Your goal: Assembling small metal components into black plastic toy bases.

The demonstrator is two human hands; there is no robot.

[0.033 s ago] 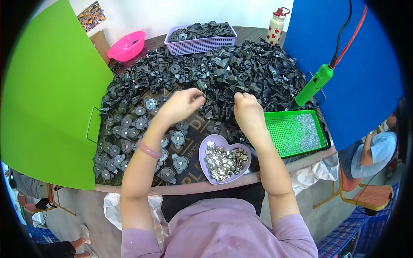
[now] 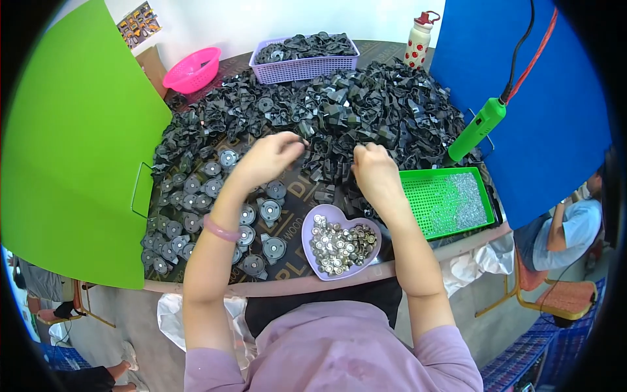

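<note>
A heap of small black plastic parts [image 2: 392,104] spreads across the table's far half. At its near edge, my left hand [image 2: 274,155] has thumb and fingers closed together; a dark bit shows at the fingertips, too small to name. My right hand [image 2: 375,166] is a little to the right, its fingers curled down against the heap and their tips hidden. Left of my left forearm lie several round grey-and-black assembled pieces [image 2: 270,210] with metal discs. Between my forearms is a purple heart-shaped bowl [image 2: 308,251] holding small silvery metal parts [image 2: 336,242].
A green perforated tray [image 2: 418,225] of tiny screws lies at right, below a hanging green electric screwdriver [image 2: 478,129]. Behind the heap are a purple basket [image 2: 307,68], pink colander [image 2: 192,70] and bottle [image 2: 418,46]. Green [image 2: 78,150] and blue [image 2: 522,124] panels flank the table.
My left hand has shifted slightly left and its fingertips have risen a little. The right hand has moved slightly left. The objects on the table look unchanged.
</note>
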